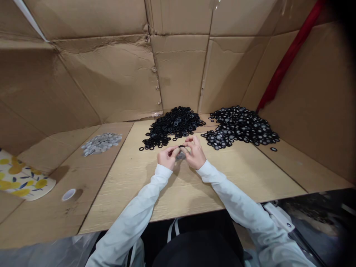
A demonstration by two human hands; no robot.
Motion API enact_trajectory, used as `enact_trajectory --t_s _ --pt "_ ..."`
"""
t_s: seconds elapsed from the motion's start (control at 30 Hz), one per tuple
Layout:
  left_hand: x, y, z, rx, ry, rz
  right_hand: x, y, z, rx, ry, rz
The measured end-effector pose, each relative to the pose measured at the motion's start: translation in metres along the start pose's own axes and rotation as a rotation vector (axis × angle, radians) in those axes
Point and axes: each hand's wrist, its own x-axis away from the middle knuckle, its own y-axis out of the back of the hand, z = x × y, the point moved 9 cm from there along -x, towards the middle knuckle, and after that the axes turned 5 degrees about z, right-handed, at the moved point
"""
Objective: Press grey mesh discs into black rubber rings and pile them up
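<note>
Between my two hands is a black ring (181,146), pinched at its edges by the fingers of both. My left hand (167,158) has it from the left, my right hand (195,152) from the right. Under the fingertips lie a few grey discs (180,155), partly covered by the hands. Just beyond stands a heap of black rings (178,122). To its right spreads a pile of black rings with pale discs in their middles (241,126). Farther left is a low pile of loose grey discs (101,144).
Cardboard walls (178,70) enclose the wooden board (133,185) at the back and sides. At the left are a container with a yellow fruit pattern (25,180) and a small white round cap-like piece (69,194). A red strip (289,59) hangs along the right wall.
</note>
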Motion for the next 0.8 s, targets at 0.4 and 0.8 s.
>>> enact_trajectory --t_s 0.4,0.8 --pt "-0.004 -0.005 0.001 0.015 0.016 0.075 -0.002 -0.015 -0.028 -0.444 -0.177 0.149" --pt "-0.001 -0.016 0.008 0.199 0.209 0.208 -0.004 -0.003 -0.023 0.001 -0.082 0.075"
